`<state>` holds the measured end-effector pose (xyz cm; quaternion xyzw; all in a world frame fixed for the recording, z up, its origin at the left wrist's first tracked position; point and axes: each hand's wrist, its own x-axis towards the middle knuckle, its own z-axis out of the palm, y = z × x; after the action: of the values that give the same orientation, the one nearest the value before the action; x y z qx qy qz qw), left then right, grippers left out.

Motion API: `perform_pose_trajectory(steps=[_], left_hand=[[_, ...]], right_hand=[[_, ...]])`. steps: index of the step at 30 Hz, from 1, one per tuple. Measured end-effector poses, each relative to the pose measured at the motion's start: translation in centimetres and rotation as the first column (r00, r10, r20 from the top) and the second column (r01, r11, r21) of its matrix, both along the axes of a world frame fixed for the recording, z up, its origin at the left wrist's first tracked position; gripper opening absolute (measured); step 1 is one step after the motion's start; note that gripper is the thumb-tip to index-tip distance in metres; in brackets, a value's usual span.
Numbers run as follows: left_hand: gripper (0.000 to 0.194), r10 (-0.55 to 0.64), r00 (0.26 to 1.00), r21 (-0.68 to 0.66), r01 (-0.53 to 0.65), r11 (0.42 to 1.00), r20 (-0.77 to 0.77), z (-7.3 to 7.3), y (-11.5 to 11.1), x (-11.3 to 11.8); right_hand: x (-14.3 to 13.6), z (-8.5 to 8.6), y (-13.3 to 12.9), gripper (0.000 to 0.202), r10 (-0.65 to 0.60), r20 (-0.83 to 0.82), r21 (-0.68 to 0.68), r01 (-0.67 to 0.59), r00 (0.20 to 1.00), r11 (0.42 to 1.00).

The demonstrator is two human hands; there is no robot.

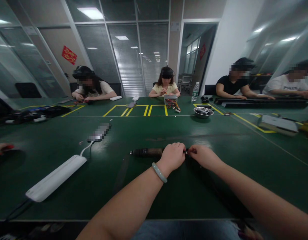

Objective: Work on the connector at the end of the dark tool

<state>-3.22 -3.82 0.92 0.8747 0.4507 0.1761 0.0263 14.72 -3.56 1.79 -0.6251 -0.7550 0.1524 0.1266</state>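
A dark, slim electric screwdriver [147,152] lies lengthwise on the green table, its tip pointing left. My left hand [172,155], with a pale green bangle on the wrist, is wrapped over its rear end. Just to the right, my right hand [200,156] is closed in a pinch beside the left fingers. A small dark piece, apparently the screwdriver's cord end [186,152], shows between the two hands. The pinching fingertips mostly hide it.
A white power strip [57,178] and a phone [99,132] joined by a white cable lie to the left. Farther off stand a metal bowl [203,112] and a water bottle [195,92]. Several people work around the table; another person's hand [1,150] is at far left.
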Motion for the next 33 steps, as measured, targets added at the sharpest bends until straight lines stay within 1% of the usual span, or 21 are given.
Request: perform_pose_trajectory(steps=[3, 7, 10, 15, 21, 27, 31, 33], left_hand=[[0.013, 0.016, 1.0, -0.01, -0.016, 1.0, -0.005, -0.2, 0.23, 0.14], [0.011, -0.009, 1.0, 0.0, 0.009, 1.0, 0.021, -0.36, 0.45, 0.08], [0.008, -0.023, 0.999, 0.012, 0.022, 1.0, 0.032, -0.37, 0.49, 0.05], [0.007, -0.016, 1.0, 0.001, 0.016, 1.0, 0.001, -0.19, 0.44, 0.18], [0.008, -0.029, 1.0, 0.013, 0.029, 0.999, -0.009, -0.12, 0.47, 0.09], [0.01, -0.042, 0.999, 0.022, 0.042, 0.999, -0.012, 0.05, 0.32, -0.03], [0.013, -0.049, 0.999, 0.059, 0.048, 0.997, 0.015, 0.36, 0.01, -0.01], [0.016, -0.056, 0.998, 0.083, 0.052, 0.995, 0.036, 0.49, -0.16, 0.02]], right_hand=[[0.08, 0.52, 0.25, 0.014, -0.005, 0.035, -0.003, 0.005, 0.999, 1.0], [-0.03, 0.86, 0.31, 0.013, 0.007, 0.007, -0.036, -0.007, 1.0, 0.999], [-0.07, 0.7, 0.29, 0.012, 0.006, -0.03, -0.06, -0.008, 1.0, 0.998], [-0.02, 0.14, 0.41, 0.017, 0.002, -0.118, -0.077, -0.011, 0.993, 0.997], [-0.26, -0.01, 0.4, 0.018, -0.012, -0.131, -0.065, 0.004, 0.991, 0.998], [-0.58, 0.23, 0.16, 0.016, 0.005, -0.059, 0.008, -0.004, 0.998, 1.0], [-0.49, 0.36, 0.36, 0.013, 0.073, -0.023, 0.139, -0.069, 0.997, 0.988], [-0.46, 0.45, 0.57, 0.012, 0.096, -0.016, 0.135, -0.093, 0.995, 0.986]])
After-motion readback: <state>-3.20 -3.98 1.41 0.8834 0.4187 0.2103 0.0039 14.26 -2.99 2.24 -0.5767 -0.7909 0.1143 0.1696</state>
